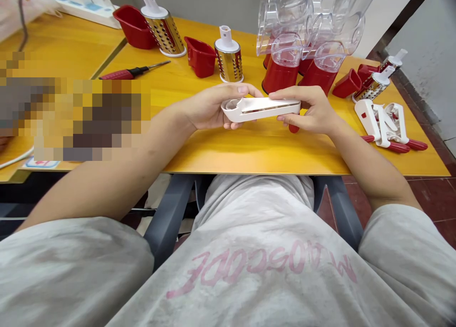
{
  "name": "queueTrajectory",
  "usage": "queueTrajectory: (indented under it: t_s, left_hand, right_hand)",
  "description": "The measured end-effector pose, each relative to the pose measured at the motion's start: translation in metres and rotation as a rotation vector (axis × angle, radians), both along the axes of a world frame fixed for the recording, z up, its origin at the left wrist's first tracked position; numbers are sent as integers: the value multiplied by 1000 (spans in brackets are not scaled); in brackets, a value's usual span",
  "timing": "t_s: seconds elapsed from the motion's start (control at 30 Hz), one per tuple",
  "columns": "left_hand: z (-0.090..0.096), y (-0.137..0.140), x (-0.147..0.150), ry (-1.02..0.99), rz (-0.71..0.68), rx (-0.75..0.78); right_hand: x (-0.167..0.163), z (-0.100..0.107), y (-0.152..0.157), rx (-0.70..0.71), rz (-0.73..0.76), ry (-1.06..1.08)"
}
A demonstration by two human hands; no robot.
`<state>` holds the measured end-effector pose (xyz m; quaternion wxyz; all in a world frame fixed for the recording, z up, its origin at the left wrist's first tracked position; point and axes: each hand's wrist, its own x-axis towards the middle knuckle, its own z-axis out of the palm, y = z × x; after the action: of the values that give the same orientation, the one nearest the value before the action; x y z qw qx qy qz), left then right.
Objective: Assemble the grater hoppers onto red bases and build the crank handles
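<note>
Held level above the front of the table is a white plastic crank handle [263, 111], with a long slot along its near side and a rounded hollow at its left end. My left hand [217, 106] is closed around the rounded end, thumb on top and fingertips showing below. At the other end, my right hand [313, 111] pinches it between thumb and fingers. A red grip [294, 128] pokes out beneath the right hand, mostly hidden. Similar white crank handles with red grips [383, 123] lie to the right of my right hand.
Behind my hands stand clear plastic housings on red bases [283, 73]. Grater drums [229, 61] and red pushers [201, 56] line the back of the yellow table [228, 158]. A red-handled screwdriver [131, 72] lies left. More drums [374, 86] stand right. A blurred patch covers the left side.
</note>
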<state>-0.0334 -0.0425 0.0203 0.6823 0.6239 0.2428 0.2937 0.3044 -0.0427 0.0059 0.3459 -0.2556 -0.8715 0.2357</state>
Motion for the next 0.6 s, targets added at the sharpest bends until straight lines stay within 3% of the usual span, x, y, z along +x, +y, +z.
queueTrajectory:
  t_s: [0.2,0.6]
  left_hand:
    - [1,-5,2,-1,-140,-10]
    - [4,0,-4,-1,-236,-13]
  right_hand:
    - [0,3,1,255,-5,-94]
    - [1,2,-4,414,-38,-167]
